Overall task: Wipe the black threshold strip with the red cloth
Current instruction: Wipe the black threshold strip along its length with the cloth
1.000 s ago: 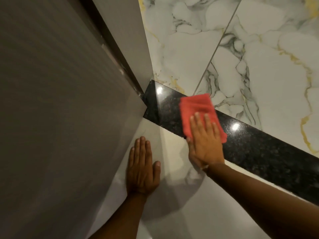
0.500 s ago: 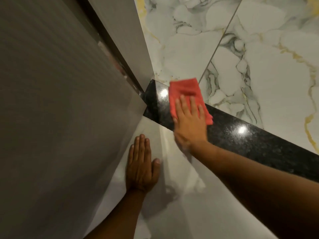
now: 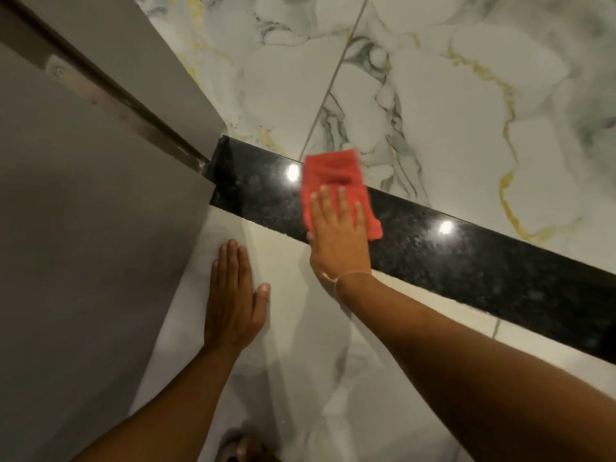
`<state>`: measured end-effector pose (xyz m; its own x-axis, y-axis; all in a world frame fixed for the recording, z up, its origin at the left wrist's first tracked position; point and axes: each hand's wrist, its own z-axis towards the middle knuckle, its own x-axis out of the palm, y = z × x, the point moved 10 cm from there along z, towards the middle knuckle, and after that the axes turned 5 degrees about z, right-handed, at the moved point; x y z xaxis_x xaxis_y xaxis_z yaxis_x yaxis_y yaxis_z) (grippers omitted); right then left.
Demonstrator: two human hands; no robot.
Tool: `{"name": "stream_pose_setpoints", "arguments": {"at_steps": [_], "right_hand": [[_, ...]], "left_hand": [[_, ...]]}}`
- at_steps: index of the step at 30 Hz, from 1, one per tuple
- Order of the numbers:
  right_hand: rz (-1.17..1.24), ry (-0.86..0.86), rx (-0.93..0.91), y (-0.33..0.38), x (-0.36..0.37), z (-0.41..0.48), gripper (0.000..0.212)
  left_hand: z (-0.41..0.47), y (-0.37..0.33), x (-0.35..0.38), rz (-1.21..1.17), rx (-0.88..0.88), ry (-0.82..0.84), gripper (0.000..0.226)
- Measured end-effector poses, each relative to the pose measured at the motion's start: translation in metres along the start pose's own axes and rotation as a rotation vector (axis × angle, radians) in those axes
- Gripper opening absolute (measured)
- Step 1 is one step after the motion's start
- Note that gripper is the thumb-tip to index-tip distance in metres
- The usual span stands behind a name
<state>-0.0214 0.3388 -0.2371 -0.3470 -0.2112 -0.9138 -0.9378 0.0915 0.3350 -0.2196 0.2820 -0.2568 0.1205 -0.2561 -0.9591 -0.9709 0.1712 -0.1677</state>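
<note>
A glossy black speckled threshold strip (image 3: 483, 261) runs across the floor from the door frame at the left to the right edge. A folded red cloth (image 3: 333, 175) lies flat on the strip, a little right of its left end. My right hand (image 3: 336, 235) presses down on the near half of the cloth, fingers spread flat; the cloth's far half shows beyond the fingertips. My left hand (image 3: 235, 301) rests palm-down on the pale tile in front of the strip, fingers together, holding nothing.
A grey door (image 3: 83, 245) fills the left side, its frame and metal edge (image 3: 110, 98) meeting the strip's left end. White marble tile (image 3: 466, 111) with gold and grey veins lies beyond the strip. Pale tile (image 3: 316, 378) is in front of it.
My right hand slid the cloth left toward the door frame, then back right along the strip. The left hand stayed planted on the tile.
</note>
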Motion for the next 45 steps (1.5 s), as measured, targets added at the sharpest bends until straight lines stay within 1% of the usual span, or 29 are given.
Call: {"name": "stream_pose_setpoints", "arguments": {"at_steps": [2,3,4,6,7,8,9,10,12,13,14,15,18,19,20,21,23,24,25,26,28,29,30,33,34,36,38,40,45], "right_hand": [[-0.041,0.132,-0.279,-0.006,0.01,-0.046,0.082],[-0.031,0.185,-0.291,-0.029,0.01,-0.071,0.085],[-0.019,0.149,-0.201,-0.063,0.002,-0.091,0.084],[0.028,-0.017,0.191,-0.123,-0.023,-0.095,0.075],[0.064,-0.092,0.381,-0.14,-0.032,-0.088,0.071],[0.109,-0.129,0.485,-0.141,-0.038,-0.077,0.069],[0.113,-0.125,0.479,-0.136,-0.037,-0.067,0.07],[0.089,-0.109,0.356,-0.125,-0.032,-0.064,0.071],[0.02,-0.011,-0.006,-0.112,-0.019,-0.09,0.077],[0.014,0.045,-0.097,-0.12,-0.015,-0.116,0.081],[0.022,0.065,-0.073,-0.143,-0.017,-0.143,0.084],[0.029,0.033,0.057,-0.174,-0.024,-0.162,0.084],[0.118,-0.182,0.642,-0.251,-0.053,-0.164,0.077],[0.156,-0.195,0.745,-0.258,-0.059,-0.155,0.077],[0.143,-0.19,0.707,-0.255,-0.059,-0.144,0.079],[0.099,-0.158,0.583,-0.252,-0.057,-0.143,0.081],[-0.004,-0.059,0.15,-0.226,-0.047,-0.165,0.079],[-0.021,-0.044,0.033,-0.228,-0.045,-0.192,0.074],[-0.033,-0.079,0.061,-0.248,-0.049,-0.22,0.07],[0.002,-0.125,0.234,-0.281,-0.058,-0.242,0.066],[0.108,-0.256,0.689,-0.348,-0.076,-0.259,0.067],[0.149,-0.259,0.819,-0.366,-0.08,-0.256,0.071],[0.125,-0.242,0.802,-0.372,-0.081,-0.248,0.073],[0.046,-0.203,0.432,-0.36,-0.073,-0.263,0.071],[0.066,-0.189,0.456,-0.367,-0.07,-0.29,0.072],[0.105,-0.2,0.678,-0.386,-0.069,-0.337,0.07],[0.119,-0.151,0.846,-0.399,-0.065,-0.344,0.069],[0.237,-0.134,0.898,-0.401,-0.074,-0.33,0.069],[0.494,-0.284,0.927,-0.353,-0.11,-0.365,0.06]], "left_hand": [[-0.002,-0.009,0.003,0.001,-0.019,-0.02,0.08],[-0.004,-0.012,0.003,-0.005,-0.044,-0.025,0.08],[-0.007,-0.022,0.005,-0.01,-0.059,-0.021,0.08],[-0.014,-0.041,0.012,0.012,-0.057,-0.001,0.08],[-0.017,-0.053,0.015,0.037,-0.047,0.0,0.079],[-0.018,-0.062,0.018,0.064,-0.038,-0.001,0.079],[-0.019,-0.073,0.021,0.086,-0.029,0.004,0.078],[-0.02,-0.083,0.025,0.093,-0.022,0.009,0.078],[-0.022,-0.105,0.032,0.074,0.002,0.025,0.077],[-0.025,-0.114,0.034,0.066,0.014,0.033,0.077],[-0.029,-0.127,0.036,0.057,0.035,0.042,0.077],[-0.035,-0.139,0.039,0.051,0.053,0.054,0.077],[-0.051,-0.167,0.047,0.05,0.095,0.081,0.077],[-0.052,-0.173,0.051,0.05,0.112,0.085,0.077],[-0.052,-0.178,0.054,0.051,0.127,0.089,0.077],[-0.054,-0.191,0.059,0.053,0.154,0.1,0.077],[-0.057,-0.203,0.062,0.05,0.176,0.112,0.076],[-0.059,-0.209,0.062,0.04,0.181,0.112,0.077],[-0.062,-0.218,0.062,0.032,0.197,0.119,0.077],[-0.068,-0.23,0.063,0.026,0.224,0.134,0.077],[-0.079,-0.253,0.067,0.021,0.29,0.156,0.077],[-0.083,-0.265,0.07,0.024,0.324,0.158,0.076],[-0.085,-0.277,0.074,0.034,0.359,0.162,0.075],[-0.095,-0.313,0.086,0.075,0.483,0.189,0.074],[-0.101,-0.325,0.09,0.095,0.533,0.198,0.074],[-0.11,-0.344,0.094,0.133,0.597,0.236,0.074],[-0.116,-0.353,0.094,0.151,0.605,0.284,0.073],[-0.119,-0.363,0.088,0.202,0.646,0.331,0.074],[-0.124,-0.382,0.045,0.242,0.71,0.375,0.074]]}}
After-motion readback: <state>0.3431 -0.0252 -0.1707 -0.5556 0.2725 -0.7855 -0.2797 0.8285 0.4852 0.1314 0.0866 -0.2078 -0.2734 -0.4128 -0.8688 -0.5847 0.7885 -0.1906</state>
